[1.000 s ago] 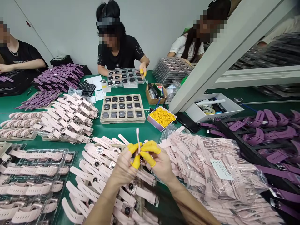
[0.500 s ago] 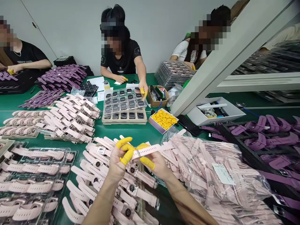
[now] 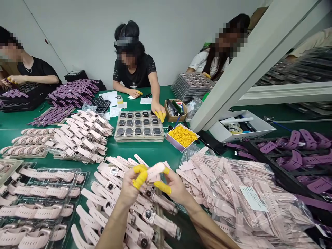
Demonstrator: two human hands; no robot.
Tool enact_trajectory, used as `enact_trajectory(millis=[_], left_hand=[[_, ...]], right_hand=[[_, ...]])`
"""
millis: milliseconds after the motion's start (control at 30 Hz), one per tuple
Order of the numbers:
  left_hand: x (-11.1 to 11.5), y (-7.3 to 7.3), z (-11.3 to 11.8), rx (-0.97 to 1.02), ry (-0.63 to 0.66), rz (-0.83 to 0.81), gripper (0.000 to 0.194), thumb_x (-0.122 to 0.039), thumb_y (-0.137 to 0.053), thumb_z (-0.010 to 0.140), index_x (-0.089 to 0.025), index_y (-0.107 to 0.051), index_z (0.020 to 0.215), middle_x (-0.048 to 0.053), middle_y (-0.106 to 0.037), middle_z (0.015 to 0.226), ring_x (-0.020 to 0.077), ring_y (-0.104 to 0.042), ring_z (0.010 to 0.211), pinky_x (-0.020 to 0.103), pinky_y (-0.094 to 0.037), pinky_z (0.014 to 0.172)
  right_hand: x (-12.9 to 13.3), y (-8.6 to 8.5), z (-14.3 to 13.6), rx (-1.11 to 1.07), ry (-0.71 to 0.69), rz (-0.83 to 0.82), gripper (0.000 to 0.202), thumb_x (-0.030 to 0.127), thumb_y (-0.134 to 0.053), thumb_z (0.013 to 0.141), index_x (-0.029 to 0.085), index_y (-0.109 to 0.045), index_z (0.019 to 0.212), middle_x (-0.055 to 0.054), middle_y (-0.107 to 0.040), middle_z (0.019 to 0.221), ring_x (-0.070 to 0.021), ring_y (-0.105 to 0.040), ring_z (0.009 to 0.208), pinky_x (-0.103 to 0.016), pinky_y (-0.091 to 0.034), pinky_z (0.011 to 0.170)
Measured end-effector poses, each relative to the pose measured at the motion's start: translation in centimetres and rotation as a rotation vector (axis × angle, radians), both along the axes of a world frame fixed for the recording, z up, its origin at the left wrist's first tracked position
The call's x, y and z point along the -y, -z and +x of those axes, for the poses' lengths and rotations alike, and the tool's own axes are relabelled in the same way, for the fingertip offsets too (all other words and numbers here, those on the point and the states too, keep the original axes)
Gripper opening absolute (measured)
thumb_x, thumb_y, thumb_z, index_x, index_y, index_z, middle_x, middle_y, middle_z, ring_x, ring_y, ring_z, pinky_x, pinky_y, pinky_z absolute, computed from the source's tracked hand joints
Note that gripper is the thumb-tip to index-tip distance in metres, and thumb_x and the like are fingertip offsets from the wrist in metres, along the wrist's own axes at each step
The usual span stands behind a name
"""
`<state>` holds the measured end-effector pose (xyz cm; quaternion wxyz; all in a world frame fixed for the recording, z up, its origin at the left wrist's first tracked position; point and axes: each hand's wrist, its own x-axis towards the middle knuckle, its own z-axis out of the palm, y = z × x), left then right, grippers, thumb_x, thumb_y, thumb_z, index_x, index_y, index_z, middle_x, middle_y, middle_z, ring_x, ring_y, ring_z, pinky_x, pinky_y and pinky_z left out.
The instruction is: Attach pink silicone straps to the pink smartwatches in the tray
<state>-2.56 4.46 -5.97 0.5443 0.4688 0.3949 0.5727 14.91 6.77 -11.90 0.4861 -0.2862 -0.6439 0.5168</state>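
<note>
Both my hands wear yellow finger cots and meet in front of me over a tray of watches. My left hand (image 3: 133, 181) is closed on one end of a pink watch strap (image 3: 155, 172). The fingertips of my right hand (image 3: 171, 181) pinch the same strap near its other end, which curves upward. Whether a watch body is attached to it is hidden by my fingers. Just below lie pink-strapped watches (image 3: 166, 226) in rows, several with their round backs up. To the right of my hands is a heap of pink straps in clear bags (image 3: 223, 180).
Trays of pink watches (image 3: 38, 211) lie at left, a further pile (image 3: 80, 136) beyond. A co-worker's hand (image 3: 159, 110) rests on a tray of square watch faces (image 3: 138, 131). A box of yellow finger cots (image 3: 183, 136) stands near a slanted post (image 3: 233, 65). Purple straps (image 3: 295, 141) are at right.
The strap between my hands has gone from stretched out rightward to shorter and bent, with my right fingers moved onto its end. The co-worker has lowered the upper clear tray onto the stack.
</note>
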Motion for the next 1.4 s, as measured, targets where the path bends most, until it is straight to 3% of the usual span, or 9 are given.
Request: enact_trajectory(millis=[100, 233, 400, 567, 733, 1000, 1233, 1400], left_hand=[[-0.2, 0.0, 0.0, -0.004, -0.074, -0.018, 0.051, -0.066, -0.076, 0.080, -0.018, -0.065, 0.067, 0.002, -0.059, 0.066, 0.0163, -0.053, 0.064, 0.030, -0.047, 0.066], [-0.4, -0.1, -0.1, -0.136, -0.006, -0.055, 0.047, -0.058, -0.078, 0.081, -0.018, -0.061, 0.063, 0.002, -0.060, 0.068, 0.0171, -0.054, 0.066, 0.031, -0.047, 0.068], [-0.4, 0.3, -0.2, -0.143, 0.013, -0.050, 0.039, -0.048, -0.080, 0.081, -0.019, -0.060, 0.067, 0.003, -0.064, 0.073, 0.0185, -0.056, 0.070, 0.031, -0.047, 0.072], [-0.2, 0.2, -0.1, -0.212, 0.004, -0.052, 0.035, -0.046, -0.079, 0.083, -0.019, -0.061, 0.069, 0.005, -0.066, 0.078, 0.0207, -0.060, 0.076, 0.033, -0.049, 0.076], [0.0, 0.0, 0.2, -0.292, 0.114, -0.079, 0.033, -0.048, -0.074, 0.087, -0.018, -0.068, 0.076, 0.004, -0.067, 0.078, 0.0193, -0.058, 0.076, 0.031, -0.048, 0.076], [-0.3, 0.9, 0.0, -0.258, 0.080, -0.091, 0.043, -0.055, -0.071, 0.088, -0.018, -0.060, 0.069, 0.001, -0.059, 0.071, 0.0165, -0.051, 0.069, 0.028, -0.044, 0.068], [0.1, 0.6, 0.2, -0.481, 0.068, -0.065, 0.033, -0.046, -0.069, 0.090, -0.018, -0.061, 0.073, 0.001, -0.057, 0.072, 0.0171, -0.050, 0.069, 0.028, -0.041, 0.067], [0.0, 0.6, 0.2, -0.427, 0.126, -0.067, 0.036, -0.047, -0.066, 0.091, -0.019, -0.057, 0.072, 0.000, -0.056, 0.071, 0.0159, -0.049, 0.068, 0.027, -0.042, 0.067]], right_hand=[[-0.2, 0.5, 0.1, 0.029, 0.061, 0.034, 0.028, 0.050, -0.074, 0.091, 0.026, -0.070, 0.105, -0.004, -0.062, 0.100, -0.0214, -0.062, 0.094, -0.036, -0.053, 0.088], [-0.5, -0.1, 0.7, 0.052, 0.062, 0.045, 0.031, 0.050, -0.077, 0.088, 0.026, -0.071, 0.108, -0.004, -0.062, 0.101, -0.0211, -0.061, 0.094, -0.035, -0.053, 0.087], [-0.7, -1.4, 1.4, 0.056, 0.091, 0.100, 0.034, 0.053, -0.076, 0.089, 0.024, -0.072, 0.106, -0.006, -0.064, 0.097, -0.0228, -0.062, 0.093, -0.039, -0.055, 0.085], [-0.8, -1.7, 1.4, 0.062, 0.080, 0.124, 0.032, 0.051, -0.074, 0.091, 0.024, -0.073, 0.108, -0.006, -0.065, 0.099, -0.0223, -0.063, 0.092, -0.039, -0.055, 0.084], [-0.7, -2.2, 1.6, 0.151, 0.043, 0.180, 0.030, 0.050, -0.075, 0.091, 0.025, -0.075, 0.108, -0.006, -0.066, 0.095, -0.0232, -0.062, 0.093, -0.040, -0.054, 0.085], [-1.0, -0.9, 1.5, 0.047, 0.009, 0.030, 0.040, 0.054, -0.078, 0.087, 0.024, -0.074, 0.112, -0.005, -0.067, 0.099, -0.0208, -0.065, 0.092, -0.036, -0.054, 0.084], [-0.6, -2.3, 1.4, 0.119, 0.029, 0.212, 0.029, 0.047, -0.075, 0.092, 0.023, -0.074, 0.108, -0.005, -0.067, 0.094, -0.0217, -0.061, 0.092, -0.037, -0.051, 0.080], [-0.4, -2.9, 1.5, 0.184, 0.047, 0.310, 0.027, 0.044, -0.071, 0.095, 0.023, -0.071, 0.112, -0.007, -0.068, 0.095, -0.0230, -0.060, 0.091, -0.039, -0.051, 0.079]])
